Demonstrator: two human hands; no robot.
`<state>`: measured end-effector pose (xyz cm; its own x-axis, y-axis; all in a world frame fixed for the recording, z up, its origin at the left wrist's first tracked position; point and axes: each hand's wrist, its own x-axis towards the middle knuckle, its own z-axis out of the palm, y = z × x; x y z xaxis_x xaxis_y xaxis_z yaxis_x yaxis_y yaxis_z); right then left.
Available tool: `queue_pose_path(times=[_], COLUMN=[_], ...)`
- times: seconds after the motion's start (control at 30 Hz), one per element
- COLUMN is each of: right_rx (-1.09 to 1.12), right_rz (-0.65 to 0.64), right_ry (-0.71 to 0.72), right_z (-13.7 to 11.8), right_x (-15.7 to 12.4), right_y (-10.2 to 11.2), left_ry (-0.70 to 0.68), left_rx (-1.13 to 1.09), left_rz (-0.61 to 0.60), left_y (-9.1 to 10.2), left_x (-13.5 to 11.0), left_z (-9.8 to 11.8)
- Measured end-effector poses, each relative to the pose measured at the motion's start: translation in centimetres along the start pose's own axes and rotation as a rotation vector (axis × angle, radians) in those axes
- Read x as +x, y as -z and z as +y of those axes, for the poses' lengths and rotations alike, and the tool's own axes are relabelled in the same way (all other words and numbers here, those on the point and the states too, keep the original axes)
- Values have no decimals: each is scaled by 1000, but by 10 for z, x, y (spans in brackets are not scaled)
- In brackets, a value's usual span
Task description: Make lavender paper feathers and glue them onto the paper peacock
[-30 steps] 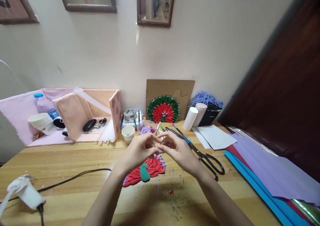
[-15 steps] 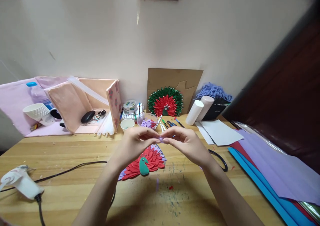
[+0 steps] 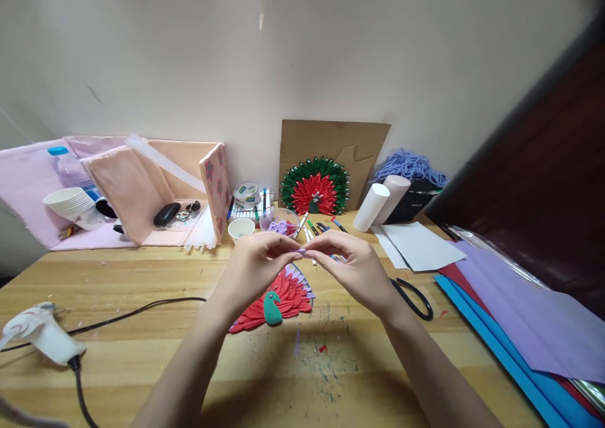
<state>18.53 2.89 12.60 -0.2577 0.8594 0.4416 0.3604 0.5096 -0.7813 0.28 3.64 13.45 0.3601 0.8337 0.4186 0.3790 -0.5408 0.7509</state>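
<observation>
My left hand (image 3: pixel 255 267) and my right hand (image 3: pixel 352 267) meet fingertip to fingertip above the wooden table (image 3: pixel 142 352). Both are closed in a pinch on a small purple paper piece (image 3: pixel 301 251). Right below them lies a paper peacock (image 3: pixel 276 299) with red and purple feathers and a green body. Black scissors (image 3: pixel 416 297) lie just right of my right wrist.
A white glue gun (image 3: pixel 42 340) with a black cord lies at the front left. A finished green-and-red peacock (image 3: pixel 315 186) leans on cardboard at the wall. Coloured paper sheets (image 3: pixel 515 327) cover the right side. A small cup (image 3: pixel 241 229), markers, paper rolls (image 3: pixel 378 204) and a pink box (image 3: pixel 155 195) stand behind.
The view has tilted down, so the wall pictures have left the frame. My hands stay pinched together on the purple piece and have shifted slightly upward over the peacock.
</observation>
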Motion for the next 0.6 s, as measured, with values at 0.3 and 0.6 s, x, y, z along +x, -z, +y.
queue_pose_path(times=[0.3,0.6], right_rx=[-77,-69], right_rz=[-81,12], right_ry=[53,54], right_z=[0,-5], right_x=[-2,-2], right_y=[1,5], left_ry=[21,-74], left_rx=[42,-6], left_rz=[-83,98], left_y=[-4,0], left_x=[-5,-29], left_z=[-9,45])
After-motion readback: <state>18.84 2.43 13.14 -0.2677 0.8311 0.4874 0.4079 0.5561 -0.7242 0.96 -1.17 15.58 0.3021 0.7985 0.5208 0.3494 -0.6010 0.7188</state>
